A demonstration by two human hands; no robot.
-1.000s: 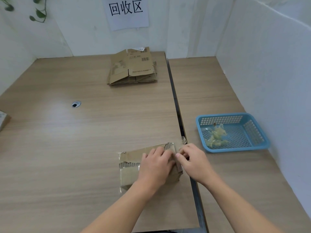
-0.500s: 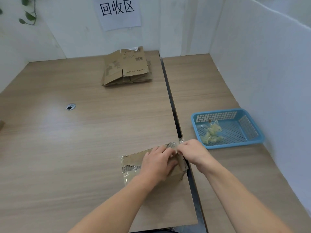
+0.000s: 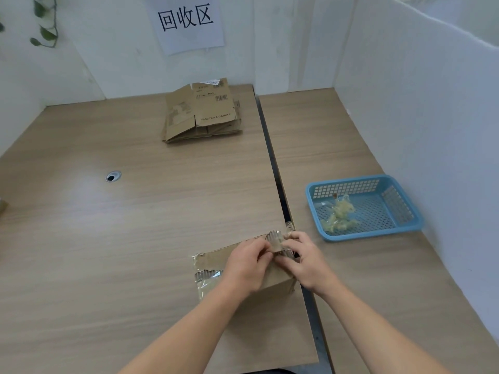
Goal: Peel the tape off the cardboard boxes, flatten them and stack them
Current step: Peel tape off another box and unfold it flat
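A small brown cardboard box (image 3: pixel 213 261) lies near the front of the left desk, by the gap between the desks, with clear tape (image 3: pixel 206 276) wrinkled along its left end. My left hand (image 3: pixel 247 265) lies on top of the box, fingers curled at its far right corner. My right hand (image 3: pixel 303 259) pinches the clear tape and the torn corrugated edge (image 3: pixel 275 240) at that same corner. At the back of the desk sits a stack of flattened boxes (image 3: pixel 201 112) with a barcode label on top.
A blue plastic basket (image 3: pixel 397 222) on the right desk holds crumpled peeled tape (image 3: pixel 339 214). A dark gap (image 3: pixel 272 163) separates the two desks. White partition walls stand behind and to the right. A cable hole (image 3: pixel 113 176) lies in the left desk.
Both hands have stayed at the box's far right corner, and the tape with the torn cardboard edge has lifted slightly. The camera view has shifted a little.
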